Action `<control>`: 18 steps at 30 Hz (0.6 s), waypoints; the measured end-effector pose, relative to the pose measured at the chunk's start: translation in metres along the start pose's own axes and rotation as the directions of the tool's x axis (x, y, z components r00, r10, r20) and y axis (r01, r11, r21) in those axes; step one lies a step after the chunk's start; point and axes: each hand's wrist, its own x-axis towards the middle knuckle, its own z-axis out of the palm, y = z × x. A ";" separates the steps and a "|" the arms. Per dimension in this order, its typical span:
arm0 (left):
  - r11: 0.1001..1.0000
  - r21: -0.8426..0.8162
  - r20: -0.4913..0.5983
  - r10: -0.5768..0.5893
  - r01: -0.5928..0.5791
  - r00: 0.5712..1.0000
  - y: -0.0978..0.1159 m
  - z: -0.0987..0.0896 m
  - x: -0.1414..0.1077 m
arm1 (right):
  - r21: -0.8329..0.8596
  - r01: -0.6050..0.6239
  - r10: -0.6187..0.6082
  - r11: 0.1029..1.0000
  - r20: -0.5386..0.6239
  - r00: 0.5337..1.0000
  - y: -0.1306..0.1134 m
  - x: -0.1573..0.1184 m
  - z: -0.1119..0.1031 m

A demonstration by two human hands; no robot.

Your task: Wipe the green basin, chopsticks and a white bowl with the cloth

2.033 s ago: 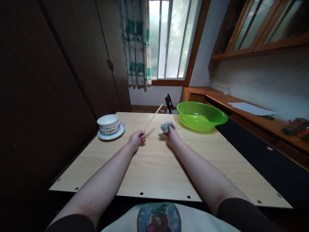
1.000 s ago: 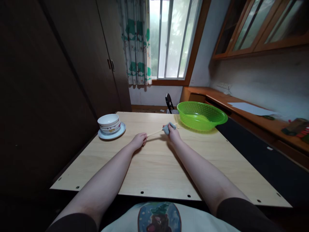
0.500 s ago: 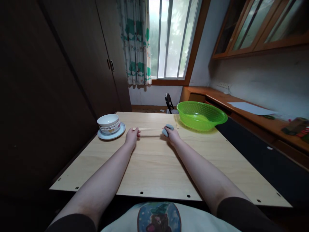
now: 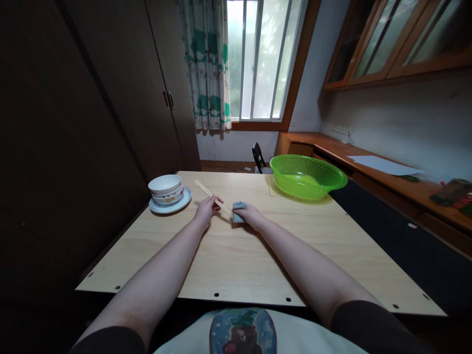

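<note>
A pair of pale chopsticks (image 4: 205,189) is held in my left hand (image 4: 207,210), slanting from upper left to lower right above the wooden table. My right hand (image 4: 251,217) grips a folded grey-blue cloth (image 4: 239,212). The lower right ends of the chopsticks come close to the cloth; whether they touch it I cannot tell. Left of my hands, several stacked white bowls (image 4: 165,184) with a coloured pattern stand on a pale plate (image 4: 162,208).
A large green plastic basin (image 4: 309,177) stands at the table's far right corner. More chopsticks (image 4: 269,186) lie beside it. The wooden table (image 4: 236,260) has small holes along its near edge. Behind it is a black chair (image 4: 258,155); a dark wardrobe (image 4: 110,98) rises at left.
The chopsticks have turned from level to slanting in my left hand, their right ends now lower. My right hand has moved left and slightly nearer with the cloth, away from the chopsticks' far end.
</note>
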 end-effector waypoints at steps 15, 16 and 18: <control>0.946 0.313 0.449 -0.227 0.085 0.864 -0.001 0.016 -0.029 | 0.287 -0.039 0.025 0.957 0.053 0.998 -0.009 0.002 -0.001; 0.943 0.320 0.472 -0.241 0.090 0.848 -0.002 0.017 -0.031 | 0.263 -0.033 0.013 0.964 0.080 0.997 -0.007 0.001 0.001; 0.932 0.354 0.499 -0.261 0.081 0.826 -0.002 0.018 -0.033 | 0.222 -0.003 -0.014 0.975 0.072 0.997 -0.004 -0.003 0.005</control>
